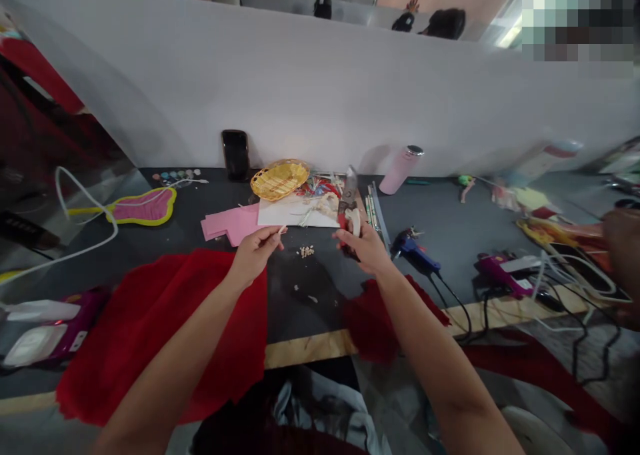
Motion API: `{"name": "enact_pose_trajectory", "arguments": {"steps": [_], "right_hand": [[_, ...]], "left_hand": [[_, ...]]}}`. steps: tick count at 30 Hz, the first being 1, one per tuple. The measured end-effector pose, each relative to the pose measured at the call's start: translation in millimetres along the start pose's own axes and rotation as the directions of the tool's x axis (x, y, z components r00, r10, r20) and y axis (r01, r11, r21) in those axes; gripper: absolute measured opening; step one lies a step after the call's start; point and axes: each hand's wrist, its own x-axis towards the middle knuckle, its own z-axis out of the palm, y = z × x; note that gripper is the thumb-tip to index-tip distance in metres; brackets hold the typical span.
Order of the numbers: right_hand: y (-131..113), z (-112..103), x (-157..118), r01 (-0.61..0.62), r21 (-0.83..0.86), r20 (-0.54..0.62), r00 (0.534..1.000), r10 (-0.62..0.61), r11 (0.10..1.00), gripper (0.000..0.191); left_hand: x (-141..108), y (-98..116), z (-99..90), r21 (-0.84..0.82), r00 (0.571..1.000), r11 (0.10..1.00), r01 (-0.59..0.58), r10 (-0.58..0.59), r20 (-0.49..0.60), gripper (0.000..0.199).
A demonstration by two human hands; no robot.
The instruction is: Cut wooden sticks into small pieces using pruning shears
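Between the fingertips of my left hand (256,251) is a small pale piece (283,229). My right hand (364,243) is wrapped round a tool with red and white handles (355,221), which looks like cutters; its grey head points away from me. On the dark table between my hands lies a small pile of pale bits (306,251). Pink paper (233,223) and a white sheet (280,213) lie beyond them. Red cloth (175,308) spreads under my left forearm, and a smaller red cloth (373,315) hangs over the edge by my right forearm.
Along the wall stand a phone (235,155), a yellow basket (281,179) and a pink bottle (401,169). A blue glue gun (417,253) with a cord lies right of my right hand. Another person's hand (623,255) is at the far right.
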Motion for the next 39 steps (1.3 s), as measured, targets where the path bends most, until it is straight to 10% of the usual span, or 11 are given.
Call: {"name": "enact_pose_trajectory", "arguments": {"steps": [3,10,16,22,39], "right_hand": [[-16.7,16.3,3.5,-0.082,0.52,0.161,0.987,-0.003,0.85,0.032],[-9.4,24.0,-2.9,-0.17,0.608,0.353,0.933,-0.073,0.775,0.037],[-6.1,25.2,-12.9,0.138,0.103,0.298,0.94,-0.163,0.985,0.042],[-7.5,44.7,-17.3,0.416,-0.602,0.291,0.909,-0.297,0.682,0.055],[-8.1,51.3,-22.4,0.421,-0.703,0.309,0.907,-0.288,0.573,0.059]], "left_hand": [[1.8,-8.2,-0.7,-0.036,0.999,0.999,-0.005,0.004,-0.044,0.04],[-3.2,-17.5,-6.9,-0.13,0.985,0.99,0.052,-0.073,-0.159,0.036],[-3.4,-20.1,-7.5,-0.165,0.981,0.986,0.038,-0.068,-0.179,0.033],[-6.1,-17.7,-6.0,-0.216,0.974,0.976,0.026,-0.073,-0.213,0.033],[-6.1,-19.6,-4.0,-0.133,0.989,0.99,0.051,-0.069,-0.133,0.022]]}}
